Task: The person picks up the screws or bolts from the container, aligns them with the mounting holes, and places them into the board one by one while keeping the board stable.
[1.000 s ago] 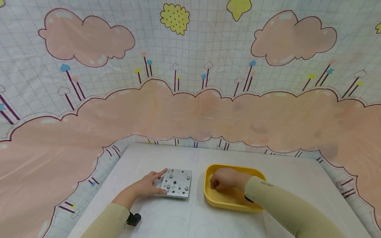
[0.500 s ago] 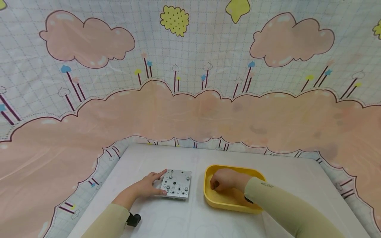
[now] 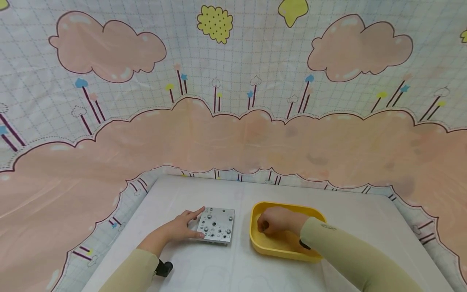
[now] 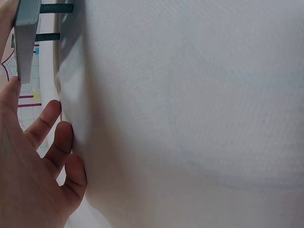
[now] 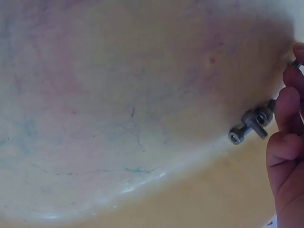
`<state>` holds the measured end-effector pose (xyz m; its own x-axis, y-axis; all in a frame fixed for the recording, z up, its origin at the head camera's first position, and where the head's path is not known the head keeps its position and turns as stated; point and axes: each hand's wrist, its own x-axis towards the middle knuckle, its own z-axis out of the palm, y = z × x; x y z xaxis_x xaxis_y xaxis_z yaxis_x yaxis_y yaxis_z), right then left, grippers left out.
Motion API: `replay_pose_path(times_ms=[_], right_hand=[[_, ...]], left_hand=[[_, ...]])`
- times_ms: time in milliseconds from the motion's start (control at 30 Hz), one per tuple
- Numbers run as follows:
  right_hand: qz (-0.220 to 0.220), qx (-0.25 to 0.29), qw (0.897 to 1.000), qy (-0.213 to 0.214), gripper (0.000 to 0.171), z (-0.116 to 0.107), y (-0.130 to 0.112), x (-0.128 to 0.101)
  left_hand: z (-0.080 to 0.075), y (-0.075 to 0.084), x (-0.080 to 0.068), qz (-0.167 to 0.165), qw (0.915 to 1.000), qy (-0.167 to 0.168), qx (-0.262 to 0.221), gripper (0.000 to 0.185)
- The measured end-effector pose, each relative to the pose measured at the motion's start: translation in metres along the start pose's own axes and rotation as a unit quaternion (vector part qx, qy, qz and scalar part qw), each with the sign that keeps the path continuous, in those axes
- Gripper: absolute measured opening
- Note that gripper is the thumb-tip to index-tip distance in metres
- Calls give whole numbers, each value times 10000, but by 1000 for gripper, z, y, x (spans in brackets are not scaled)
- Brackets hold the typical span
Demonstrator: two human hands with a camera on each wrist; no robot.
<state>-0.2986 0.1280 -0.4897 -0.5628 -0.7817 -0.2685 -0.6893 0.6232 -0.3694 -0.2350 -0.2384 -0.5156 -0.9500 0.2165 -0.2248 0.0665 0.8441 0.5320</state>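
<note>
A square silver metal plate (image 3: 215, 225) with holes and screw heads lies left of centre in the head view. Threaded screw ends (image 4: 57, 8) stick out from its underside. My left hand (image 3: 178, 228) touches its left side, index finger and thumb spread towards two corners, the other fingers loosely bent. Inside the yellow tray (image 3: 279, 253), my right hand (image 3: 279, 220) is bent down near the left wall. Its fingertips pinch a small metal screw (image 5: 297, 63), mostly hidden by the fingers. Close beside them, several socket-head screws (image 5: 236, 137) lie together on the tray floor.
The white table (image 3: 238, 275) carries the plate and, to its right, the tray. A printed cloth (image 3: 233, 142) hangs behind the table and along its sides. A black wrist camera (image 3: 164, 269) sits at the left wrist, low over the table.
Both hands stay almost where they were. Only slight finger movement of the right hand shows in the tray; plate and tray have not moved.
</note>
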Motion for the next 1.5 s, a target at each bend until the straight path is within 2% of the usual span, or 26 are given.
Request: replay_pose_path(times_ms=[200,833,1167,1500], right_hand=[[204,452,9986,174,11,-7,2,-6],[175,493,9957,760,5,-28,1,-10],[91,1101,9888,1006,5,-36,-3,-9],[173,1684,9760,1371,4,-49,-17,-1]], left_hand=[[-3,5,-2,-17,10000,-12,-58,101],[-6,6,-3,17,10000,-16,-39,101],[-4,5,-3,86,9998,-55,-145,101],[-2,4,-3,40,10000,16,-87,101]])
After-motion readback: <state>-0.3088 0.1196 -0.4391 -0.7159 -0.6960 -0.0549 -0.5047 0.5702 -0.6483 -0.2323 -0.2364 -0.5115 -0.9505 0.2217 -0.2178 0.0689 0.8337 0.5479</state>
